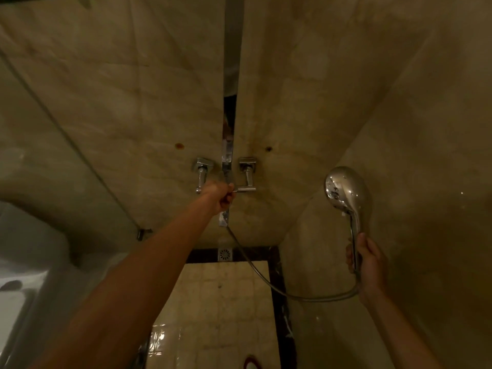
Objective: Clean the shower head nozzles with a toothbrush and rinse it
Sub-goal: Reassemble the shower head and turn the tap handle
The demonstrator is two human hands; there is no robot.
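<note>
My right hand grips the handle of a chrome shower head, held upright with its rounded back toward me; the nozzle face is hidden. A metal hose loops from the handle down and back up to the wall fitting. My left hand reaches out to the chrome mixer tap on the back wall, fingers curled round its middle lever. No toothbrush shows in the head view.
Beige marble walls close in on both sides, with a chrome riser rail running up the corner. A floor drain sits at the base of the wall on the wet tiled floor. A white fixture stands at the left.
</note>
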